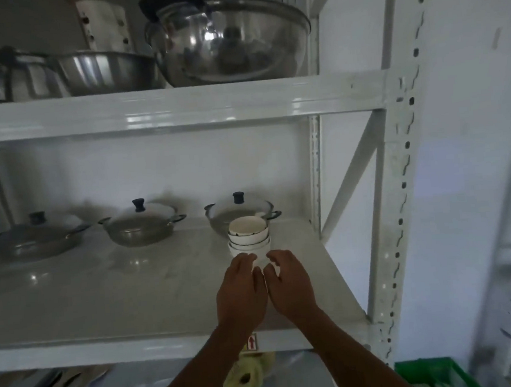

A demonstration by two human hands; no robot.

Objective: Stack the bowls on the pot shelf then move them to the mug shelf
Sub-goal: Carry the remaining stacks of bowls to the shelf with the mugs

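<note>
The stack of bowls (248, 239) is sitting right of the frame's centre, on the pot shelf (134, 292), just in front of the rightmost lidded pot (243, 209). It is showing about three or four white bowls nested together, and the stack is leaning a little, not standing quite true.

The left hand (241, 291) and right hand (291, 284) are lying side by side below the stack. Their fingers are loosely curved toward its foot and their thumbs are nearly meeting. Neither hand is wrapping anything. Whether the fingertips are touching the bottom bowl (249, 253) I cannot tell.

The bowls are looking like glazed ceramic, so I am judging them stiff, smooth, breakable and fairly heavy as a pile. The upper ones are likely to be resting loose and could slide if tipped. The safest hold is probably both palms cupping the bottom bowl's sides and keeping it level.

The top bowl (247, 227) is appearing empty, with dark marks inside its rim. The three pots along the shelf are wearing their lids, so they are hiding whatever is inside. No mug shelf is showing.
</note>
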